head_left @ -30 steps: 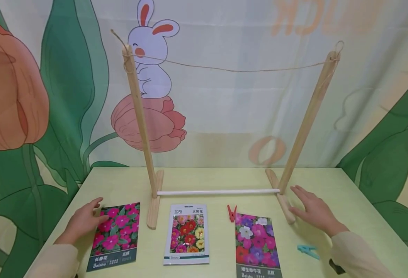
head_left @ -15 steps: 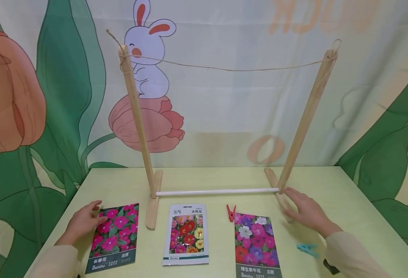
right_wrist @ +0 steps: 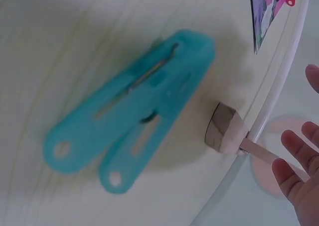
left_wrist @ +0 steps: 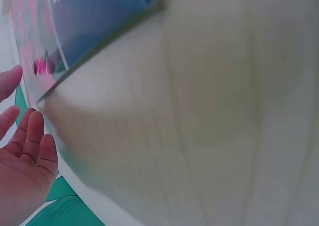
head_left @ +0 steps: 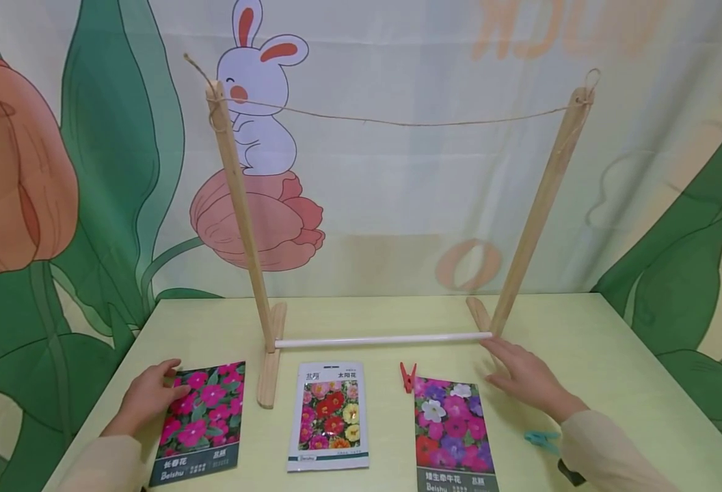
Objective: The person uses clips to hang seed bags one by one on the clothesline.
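Far left: left hand (head_left: 147, 400) beside the dark packet with magenta flowers (head_left: 197, 430), thumb at its upper left edge. Grip released, fingers parted; cannot tell whether the thumb touches. That packet lies flat on the counter (head_left: 373, 316).

Next, the left post (head_left: 238, 205), upright on its foot, twine (head_left: 407, 124) tied at the top and running slackly across. White rod (head_left: 385, 339) joins the two posts low down. In front of the rod, the white-bordered packet (head_left: 334, 417), flat, picture up.

Further along: red clip (head_left: 407, 378) just beside the upper left corner of the petunia packet (head_left: 456, 434), also flat.

Right post (head_left: 539, 219), twine tied off there too. Right hand (head_left: 530, 376) over its foot, grip released, fingers extended; contact unclear. Teal clip (head_left: 542, 439) loose near the right wrist.

Progress, my judgement: stand and line ready, so setup looks done; handling of packets and clips seems all left, none fastened yet.
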Demonstrator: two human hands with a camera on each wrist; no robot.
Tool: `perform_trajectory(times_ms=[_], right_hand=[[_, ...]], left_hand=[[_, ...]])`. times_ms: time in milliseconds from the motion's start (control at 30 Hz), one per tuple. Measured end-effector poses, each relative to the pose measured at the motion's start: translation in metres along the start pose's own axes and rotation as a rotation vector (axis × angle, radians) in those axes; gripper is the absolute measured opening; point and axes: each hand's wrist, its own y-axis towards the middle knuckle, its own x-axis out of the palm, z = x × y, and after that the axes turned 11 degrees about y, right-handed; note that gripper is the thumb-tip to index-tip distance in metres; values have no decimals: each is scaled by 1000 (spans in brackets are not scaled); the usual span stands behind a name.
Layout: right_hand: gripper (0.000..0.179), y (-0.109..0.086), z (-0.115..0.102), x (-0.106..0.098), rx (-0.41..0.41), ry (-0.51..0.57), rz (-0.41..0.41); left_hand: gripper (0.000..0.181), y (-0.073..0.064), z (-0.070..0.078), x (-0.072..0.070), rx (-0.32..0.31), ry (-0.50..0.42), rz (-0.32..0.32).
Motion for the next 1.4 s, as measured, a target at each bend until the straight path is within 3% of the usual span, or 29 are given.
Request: perform_trajectory(times_ms=[367,800,1400], right_hand=[[57,4,-6,13,-23,9,-19],[55,16,-16,30,-73,-22,-29],[48,28,-32,42,-84,2,-61]], left_hand=[[65,4,3,-2,-44,17,-38],[63,10,4,-4,-47,74,-53],[60,17,-2,-2,-74,41,-69]])
